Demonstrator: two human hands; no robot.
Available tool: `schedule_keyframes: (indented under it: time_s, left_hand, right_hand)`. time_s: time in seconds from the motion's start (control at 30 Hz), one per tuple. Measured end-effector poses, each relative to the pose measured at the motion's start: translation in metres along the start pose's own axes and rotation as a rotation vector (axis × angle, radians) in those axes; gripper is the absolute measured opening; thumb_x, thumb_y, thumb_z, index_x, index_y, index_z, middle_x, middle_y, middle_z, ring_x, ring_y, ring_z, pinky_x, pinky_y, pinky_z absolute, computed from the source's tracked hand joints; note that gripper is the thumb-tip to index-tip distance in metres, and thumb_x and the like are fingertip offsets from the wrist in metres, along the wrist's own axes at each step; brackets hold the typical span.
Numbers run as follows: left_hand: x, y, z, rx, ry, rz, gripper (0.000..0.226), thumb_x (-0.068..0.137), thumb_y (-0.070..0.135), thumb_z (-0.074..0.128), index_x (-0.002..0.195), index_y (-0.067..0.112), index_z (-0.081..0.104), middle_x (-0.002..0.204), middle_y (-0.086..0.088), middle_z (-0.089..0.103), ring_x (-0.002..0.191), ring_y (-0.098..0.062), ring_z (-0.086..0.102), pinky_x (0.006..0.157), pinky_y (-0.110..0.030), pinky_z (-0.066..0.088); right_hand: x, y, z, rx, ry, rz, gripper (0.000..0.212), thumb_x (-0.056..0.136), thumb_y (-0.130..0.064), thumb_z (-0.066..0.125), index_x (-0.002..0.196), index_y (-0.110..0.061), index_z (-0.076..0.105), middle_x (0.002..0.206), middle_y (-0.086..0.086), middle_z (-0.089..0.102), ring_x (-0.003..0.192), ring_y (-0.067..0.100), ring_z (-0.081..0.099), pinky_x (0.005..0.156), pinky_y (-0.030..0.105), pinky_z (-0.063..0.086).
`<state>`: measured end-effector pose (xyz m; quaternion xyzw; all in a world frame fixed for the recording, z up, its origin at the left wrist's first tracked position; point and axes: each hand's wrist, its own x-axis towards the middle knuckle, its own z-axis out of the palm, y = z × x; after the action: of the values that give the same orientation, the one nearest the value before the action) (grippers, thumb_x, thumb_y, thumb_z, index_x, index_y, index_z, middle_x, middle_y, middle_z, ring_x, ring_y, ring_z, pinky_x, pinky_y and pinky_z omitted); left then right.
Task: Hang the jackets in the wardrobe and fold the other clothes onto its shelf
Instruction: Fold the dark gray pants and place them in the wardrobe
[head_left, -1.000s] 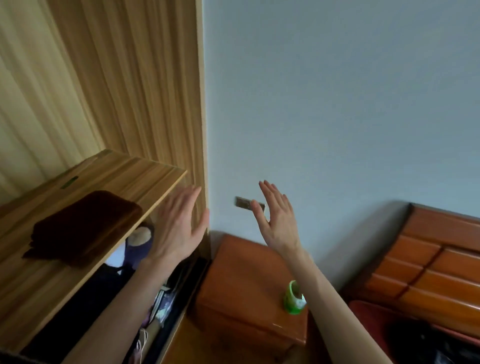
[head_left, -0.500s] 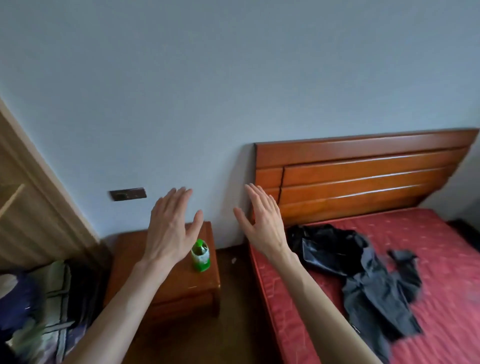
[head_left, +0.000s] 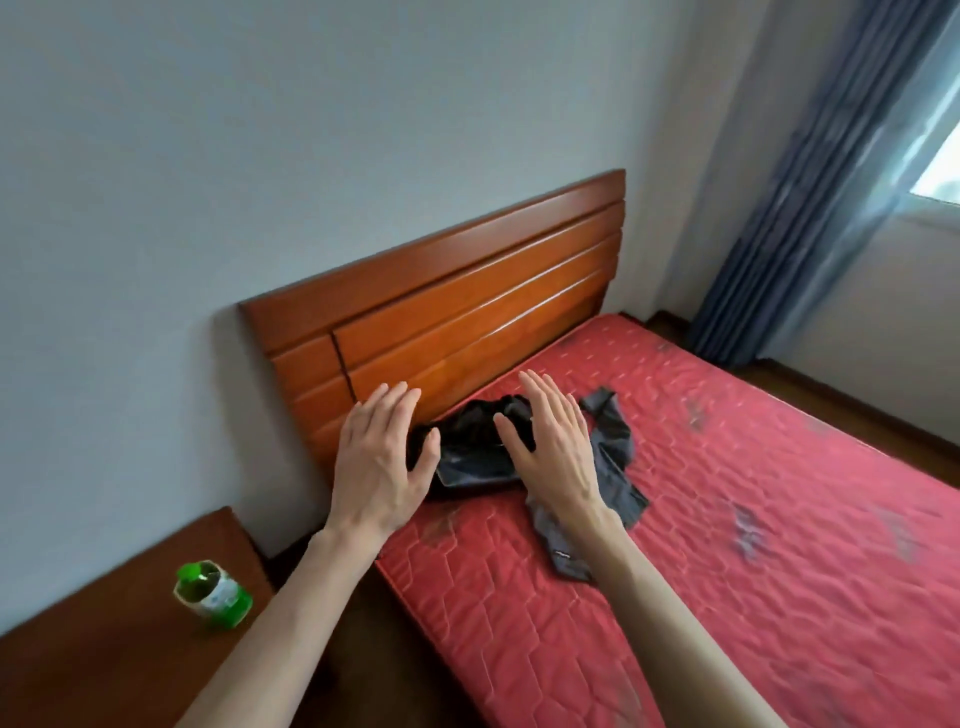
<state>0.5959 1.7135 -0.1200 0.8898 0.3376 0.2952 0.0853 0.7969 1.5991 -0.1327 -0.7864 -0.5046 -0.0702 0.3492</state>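
A shiny black jacket (head_left: 470, 457) lies crumpled on the red mattress (head_left: 753, 519) near the headboard. A dark grey garment (head_left: 613, 436) lies spread beside it to the right, partly under my right forearm. My left hand (head_left: 376, 462) is held in the air with straight fingers, in front of the jacket's left edge. My right hand (head_left: 556, 447) is also flat and empty, in front of the seam between the two garments. Neither hand holds anything. The wardrobe is out of view.
A wooden headboard (head_left: 457, 312) stands against the grey wall. At lower left is a wooden nightstand (head_left: 104, 644) with a green bottle (head_left: 210, 595) on it. Blue curtains (head_left: 810, 197) and a window are at the right. Dark floor shows between nightstand and bed.
The view has swung right from the wardrobe shelf, past the nightstand, to the bed. Both open hands now hover in front of the clothes on the mattress.
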Motion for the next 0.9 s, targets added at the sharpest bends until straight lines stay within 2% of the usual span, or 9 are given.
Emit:
schedule_keyframes:
  time_s: [0.2, 0.3, 0.57, 0.9]
  left_hand:
    - [0.045, 0.043, 0.065, -0.069, -0.091, 0.136, 0.061, 0.106, 0.053, 0.038, 0.149, 0.012, 0.052, 0.155, -0.008, 0.051, 0.152, -0.024, 0.035, 0.124, -0.052, 0.030]
    - [0.071, 0.057, 0.100, -0.096, -0.142, 0.203, 0.062, 0.105, 0.053, 0.037, 0.149, 0.013, 0.052, 0.156, -0.007, 0.051, 0.152, -0.024, 0.035, 0.124, -0.051, 0.030]
    - [0.161, 0.071, 0.190, -0.113, -0.256, 0.453, 0.064, 0.103, 0.053, 0.036, 0.149, 0.012, 0.053, 0.156, -0.008, 0.051, 0.152, -0.024, 0.036, 0.126, -0.048, 0.026]
    - [0.224, 0.084, 0.292, -0.220, -0.349, 0.497, 0.062, 0.102, 0.047, 0.043, 0.151, 0.011, 0.051, 0.157, -0.009, 0.050, 0.153, -0.025, 0.034, 0.127, -0.049, 0.025]
  right_hand:
    - [-0.001, 0.070, -0.021, -0.073, 0.097, 0.169, 0.066, 0.104, -0.054, 0.052, 0.159, -0.021, 0.038, 0.164, -0.003, 0.039, 0.157, 0.014, 0.024, 0.129, 0.038, 0.017]
    - [0.004, 0.102, -0.023, -0.111, 0.131, 0.233, 0.069, 0.103, -0.060, 0.046, 0.159, -0.021, 0.038, 0.164, -0.003, 0.039, 0.156, 0.015, 0.025, 0.127, 0.044, 0.024]
    - [0.028, 0.180, -0.017, -0.269, 0.139, 0.404, 0.066, 0.105, -0.057, 0.047, 0.161, -0.025, 0.033, 0.166, -0.005, 0.036, 0.158, 0.013, 0.020, 0.127, 0.046, 0.020]
    - [0.053, 0.243, 0.010, -0.349, 0.155, 0.531, 0.063, 0.105, -0.047, 0.055, 0.160, -0.025, 0.035, 0.166, -0.004, 0.035, 0.158, 0.012, 0.018, 0.129, 0.045, 0.017]
